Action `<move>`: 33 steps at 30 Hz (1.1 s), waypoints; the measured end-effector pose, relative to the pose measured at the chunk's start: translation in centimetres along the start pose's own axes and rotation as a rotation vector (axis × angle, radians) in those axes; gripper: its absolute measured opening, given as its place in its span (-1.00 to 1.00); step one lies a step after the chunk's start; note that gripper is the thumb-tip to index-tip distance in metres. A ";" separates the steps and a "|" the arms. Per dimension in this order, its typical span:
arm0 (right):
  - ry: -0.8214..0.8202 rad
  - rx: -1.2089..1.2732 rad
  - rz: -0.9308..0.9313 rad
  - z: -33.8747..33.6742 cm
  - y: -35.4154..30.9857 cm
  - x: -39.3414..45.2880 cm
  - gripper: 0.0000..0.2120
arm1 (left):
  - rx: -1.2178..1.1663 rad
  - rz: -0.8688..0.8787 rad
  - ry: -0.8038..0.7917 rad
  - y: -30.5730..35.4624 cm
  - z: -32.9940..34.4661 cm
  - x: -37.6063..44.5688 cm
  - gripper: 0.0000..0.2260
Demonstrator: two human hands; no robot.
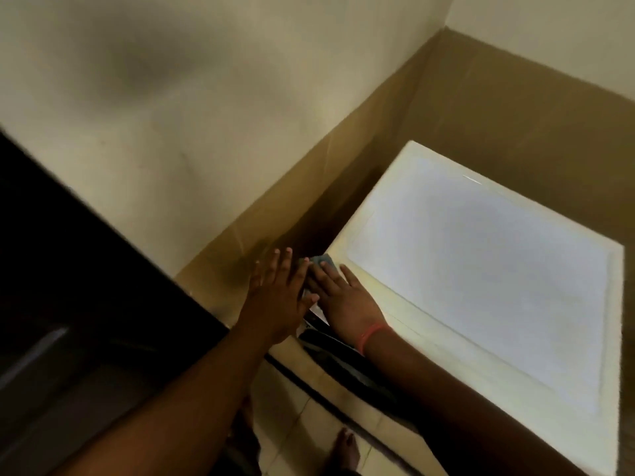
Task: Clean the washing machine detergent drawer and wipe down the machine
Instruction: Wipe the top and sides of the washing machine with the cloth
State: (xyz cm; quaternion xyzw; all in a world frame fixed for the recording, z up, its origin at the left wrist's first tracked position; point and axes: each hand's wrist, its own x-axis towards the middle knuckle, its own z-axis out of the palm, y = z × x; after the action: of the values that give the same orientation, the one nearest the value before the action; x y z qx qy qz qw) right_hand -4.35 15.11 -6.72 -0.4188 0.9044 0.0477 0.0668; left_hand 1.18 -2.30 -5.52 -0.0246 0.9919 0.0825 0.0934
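1. Cream walls corner in the washing machine [481, 269]; its white top looks clean, though blur hides detail.
2. My right hand [343, 297] presses a blue cloth [323, 262] flat at the corner.
3. My left hand [278, 290] hovers open alongside.
4. Drawer unseen; I judge wiping is underway.

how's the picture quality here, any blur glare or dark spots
Head view: soft motion blur all over, dim yellowish light. The washing machine top glares pale and washed out, the dark door at left is nearly black, and a smudgy shadow lies on the wall. Both hands, left hand and right hand, and the blue cloth look smeared; wide-angle tilt.
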 end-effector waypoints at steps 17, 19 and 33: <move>0.204 0.229 0.867 2.8 -3.8 -7.2 -0.47 | 0.150 0.481 0.014 5.5 -0.2 8.1 -0.33; 0.250 0.231 1.037 3.6 -3.0 -10.2 -0.48 | 0.185 0.506 0.035 6.0 0.1 8.4 -0.32; 0.964 0.672 1.553 5.0 -7.5 -6.1 -0.54 | 0.329 0.764 0.082 10.4 1.7 8.5 -0.32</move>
State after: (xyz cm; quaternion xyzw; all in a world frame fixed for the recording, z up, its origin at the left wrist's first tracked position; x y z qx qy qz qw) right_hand 5.70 15.50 -10.87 0.3604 0.8257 -0.3585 -0.2446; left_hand -7.54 7.93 -7.11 0.3573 0.9325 -0.0495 0.0189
